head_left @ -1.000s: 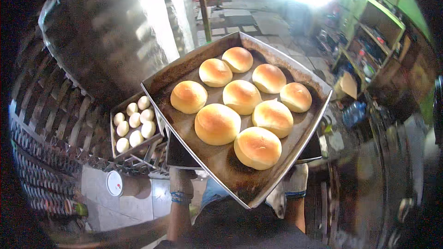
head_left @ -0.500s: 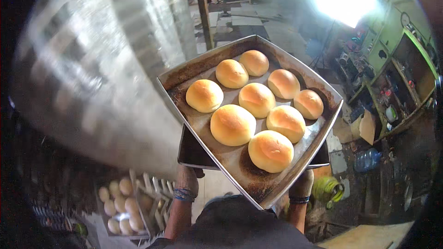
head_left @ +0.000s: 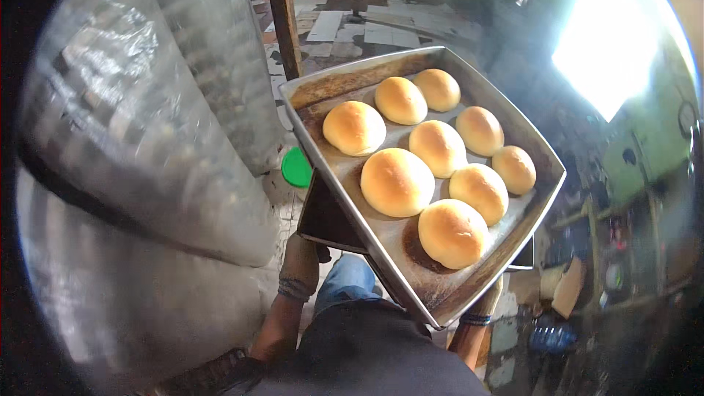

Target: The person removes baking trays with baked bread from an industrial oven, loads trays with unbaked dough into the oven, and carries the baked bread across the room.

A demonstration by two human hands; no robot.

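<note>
1. Fingers of the left hand [head_left: 299, 258] and right hand [head_left: 487, 301] gripped the lower tray [head_left: 328, 213], under the upper tray [head_left: 411, 268]; their tips were mostly hidden.
2. Clear plastic sheeting [head_left: 169, 125] over tall, blurred stacks stood left of the upper tray.
3. Beyond the upper tray's left corner rose a wooden post [head_left: 283, 18].
4. That square metal upper tray sat turned cornerwise on the dark lower tray, which showed past its left and right sides.
5. To the right of the upper tray, lower down, lay an open cardboard box [head_left: 568, 287].
6. Near the box, also right of the upper tray, was a blue bottle [head_left: 554, 339].
7. Just left of the upper tray showed a round green lid [head_left: 296, 168].
8. Nine golden-topped buns [head_left: 438, 149] rested inside the upper tray, some touching.
</note>
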